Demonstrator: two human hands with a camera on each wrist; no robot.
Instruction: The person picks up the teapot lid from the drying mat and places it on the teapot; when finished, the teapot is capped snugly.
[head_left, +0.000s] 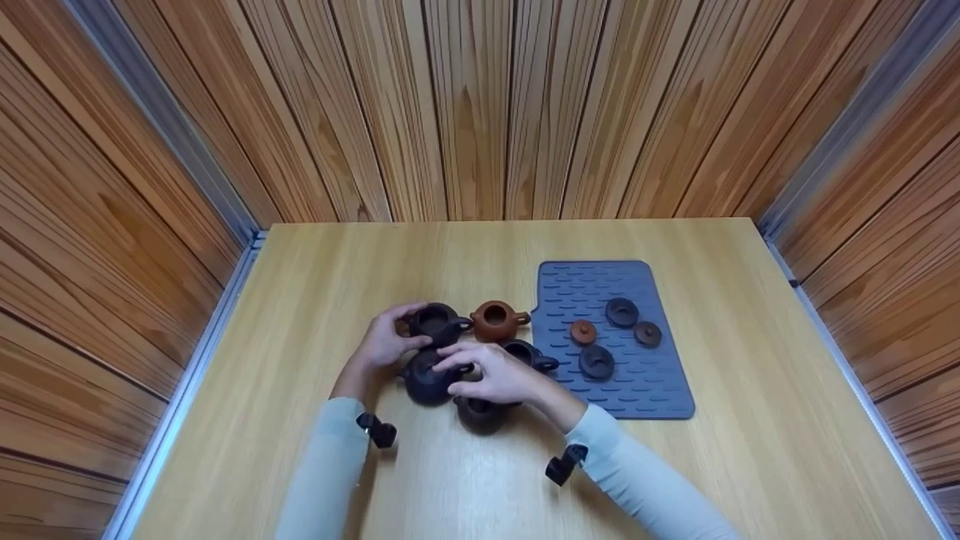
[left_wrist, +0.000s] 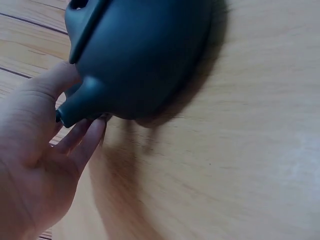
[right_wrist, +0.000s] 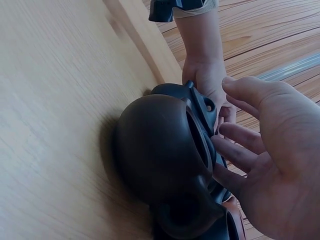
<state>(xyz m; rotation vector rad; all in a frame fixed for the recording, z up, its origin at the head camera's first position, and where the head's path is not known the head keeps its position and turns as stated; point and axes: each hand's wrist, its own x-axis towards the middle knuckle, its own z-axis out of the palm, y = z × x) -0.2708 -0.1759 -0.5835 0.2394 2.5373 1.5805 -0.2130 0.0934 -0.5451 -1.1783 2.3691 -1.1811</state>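
A rear black teapot [head_left: 437, 322] stands uncovered, its dark opening facing up. My left hand [head_left: 384, 341] holds it from the left, index finger on the far side and thumb on the near side. Just in front sits a lidded black teapot [head_left: 427, 381], whose spout [left_wrist: 82, 102] points toward the left hand. Over this pot hovers my right hand [head_left: 491, 373], fingers spread and loosely bent with nothing between them. A dark brown teapot [right_wrist: 155, 145] stands uncovered below the right hand, its handle [right_wrist: 187, 220] toward the right; the hand partly hides it in the head view.
A reddish-brown teapot [head_left: 495, 321] and another dark teapot [head_left: 525, 352] stand close on the right. On a grey mat [head_left: 570, 281] lie a reddish lid [head_left: 583, 331] and several dark lids [head_left: 622, 312]. Wooden panel walls [head_left: 480, 112] border the table.
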